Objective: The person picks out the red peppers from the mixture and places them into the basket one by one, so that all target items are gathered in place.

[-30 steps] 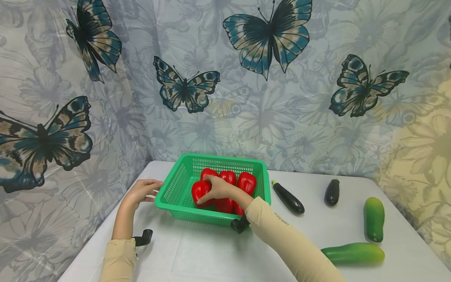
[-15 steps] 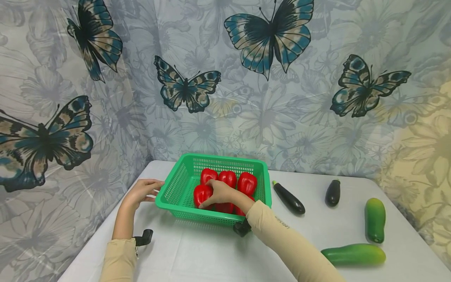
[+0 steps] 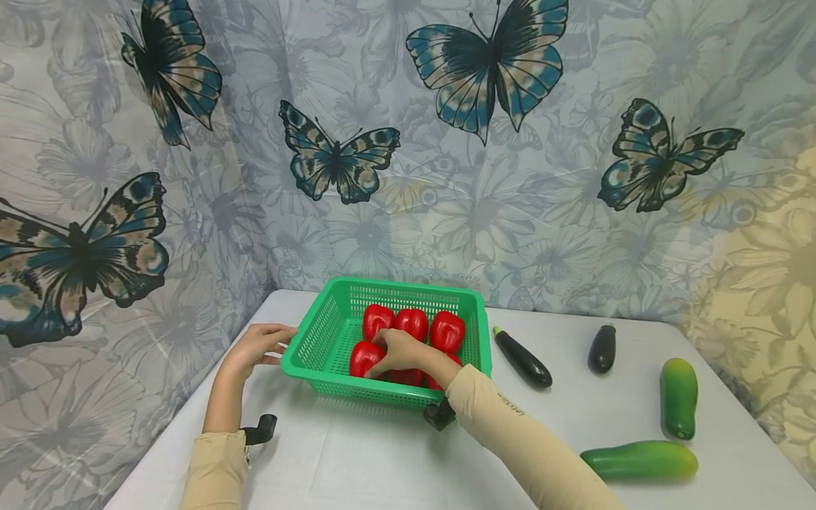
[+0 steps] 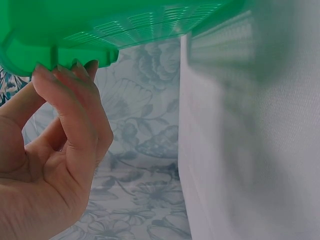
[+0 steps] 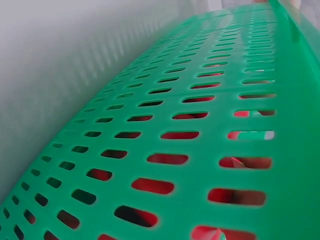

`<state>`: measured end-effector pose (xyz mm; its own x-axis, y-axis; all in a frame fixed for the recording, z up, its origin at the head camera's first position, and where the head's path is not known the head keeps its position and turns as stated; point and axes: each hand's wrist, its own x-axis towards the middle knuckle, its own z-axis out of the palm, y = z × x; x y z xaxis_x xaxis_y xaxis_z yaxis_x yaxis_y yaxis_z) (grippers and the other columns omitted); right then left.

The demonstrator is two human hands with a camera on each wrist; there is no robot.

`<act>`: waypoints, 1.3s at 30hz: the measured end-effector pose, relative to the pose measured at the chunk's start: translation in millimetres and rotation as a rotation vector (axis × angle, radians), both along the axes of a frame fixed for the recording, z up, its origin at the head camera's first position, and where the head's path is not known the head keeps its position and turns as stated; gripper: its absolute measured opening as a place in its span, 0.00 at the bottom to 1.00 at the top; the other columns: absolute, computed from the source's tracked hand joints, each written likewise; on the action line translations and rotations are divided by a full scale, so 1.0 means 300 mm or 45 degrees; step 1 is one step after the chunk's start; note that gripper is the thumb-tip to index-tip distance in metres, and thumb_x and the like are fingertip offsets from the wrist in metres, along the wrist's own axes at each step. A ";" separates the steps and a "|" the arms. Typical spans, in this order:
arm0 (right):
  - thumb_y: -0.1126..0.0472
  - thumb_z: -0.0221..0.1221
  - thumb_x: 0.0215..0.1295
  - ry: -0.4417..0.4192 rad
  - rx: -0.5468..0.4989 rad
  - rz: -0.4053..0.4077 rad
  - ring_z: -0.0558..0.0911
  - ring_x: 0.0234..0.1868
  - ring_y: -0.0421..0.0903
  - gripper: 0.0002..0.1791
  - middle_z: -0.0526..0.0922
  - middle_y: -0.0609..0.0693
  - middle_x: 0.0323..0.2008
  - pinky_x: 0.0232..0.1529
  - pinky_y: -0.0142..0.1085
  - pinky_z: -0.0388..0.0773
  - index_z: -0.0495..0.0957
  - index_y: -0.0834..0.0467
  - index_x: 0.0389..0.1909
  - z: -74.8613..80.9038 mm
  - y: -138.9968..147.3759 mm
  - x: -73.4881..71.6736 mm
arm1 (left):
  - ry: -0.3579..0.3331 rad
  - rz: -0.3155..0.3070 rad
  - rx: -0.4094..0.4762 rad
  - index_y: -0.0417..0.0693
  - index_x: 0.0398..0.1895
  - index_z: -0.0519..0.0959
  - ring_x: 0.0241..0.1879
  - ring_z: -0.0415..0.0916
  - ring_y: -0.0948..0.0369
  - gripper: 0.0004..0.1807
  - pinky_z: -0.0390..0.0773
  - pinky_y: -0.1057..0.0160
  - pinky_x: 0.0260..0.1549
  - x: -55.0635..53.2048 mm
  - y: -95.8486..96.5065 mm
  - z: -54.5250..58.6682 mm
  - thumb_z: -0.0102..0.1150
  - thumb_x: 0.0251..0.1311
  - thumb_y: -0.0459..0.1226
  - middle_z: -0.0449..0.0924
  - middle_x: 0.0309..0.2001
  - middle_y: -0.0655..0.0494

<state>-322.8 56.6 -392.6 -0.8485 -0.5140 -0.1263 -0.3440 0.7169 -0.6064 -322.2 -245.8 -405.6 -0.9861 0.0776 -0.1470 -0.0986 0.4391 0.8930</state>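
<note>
A green perforated plastic basket (image 3: 319, 375) stands on the white table with several red bell peppers in it. My right hand (image 3: 408, 352) reaches over its front rim and holds the front-left bell pepper (image 3: 365, 358), thumb in front and fingers behind. Other bell peppers, such as the back-left one (image 3: 377, 320) and the back-right one (image 3: 448, 331), lie around it; some are partly hidden under my hand. My left hand (image 4: 62, 135) is at the basket's left end, its bent fingertips touching the rim. In the right wrist view the basket's slotted wall hides most of the right hand.
Right of the basket lie a long eggplant (image 3: 523, 358) and a shorter eggplant (image 3: 602, 349). Farther right are two green zucchini-like vegetables, one upright in view (image 3: 679, 398) and one lying crosswise (image 3: 644, 460) near my right sleeve. A butterfly-patterned curtain (image 3: 510, 234) hangs behind the table.
My right hand and the front-left bell pepper have come down and slightly right within the basket. The left hand keeps its place at the rim.
</note>
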 end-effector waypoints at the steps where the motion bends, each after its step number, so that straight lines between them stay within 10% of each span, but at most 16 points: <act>1: 0.52 0.73 0.52 0.002 -0.003 0.002 0.77 0.57 0.50 0.37 0.78 0.55 0.58 0.55 0.45 0.80 0.72 0.62 0.61 0.000 0.001 0.000 | -0.001 0.001 -0.001 0.34 0.59 0.75 0.36 0.81 0.65 0.29 0.86 0.62 0.37 0.000 0.001 0.000 0.57 0.67 0.50 0.82 0.40 0.56; 21: 0.48 0.65 0.62 0.060 -0.250 -0.055 0.75 0.61 0.57 0.34 0.77 0.59 0.59 0.54 0.46 0.80 0.69 0.62 0.65 0.051 0.068 0.002 | 0.005 0.024 -0.020 0.31 0.60 0.74 0.35 0.81 0.65 0.28 0.86 0.62 0.36 -0.007 0.002 -0.001 0.54 0.69 0.47 0.83 0.43 0.49; 39: 0.42 0.55 0.69 0.157 -0.283 -0.276 0.68 0.69 0.61 0.37 0.70 0.62 0.67 0.66 0.56 0.69 0.63 0.62 0.70 0.111 0.347 -0.039 | 0.061 0.055 -0.075 0.28 0.59 0.73 0.37 0.83 0.60 0.37 0.86 0.58 0.38 0.004 0.023 0.009 0.43 0.72 0.56 0.82 0.48 0.36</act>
<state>-334.7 160.6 -359.4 -0.9429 -0.3235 0.0790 -0.2786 0.6364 -0.7193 -320.9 -239.0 -402.9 -0.9943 0.0272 -0.1026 -0.0764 0.4871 0.8700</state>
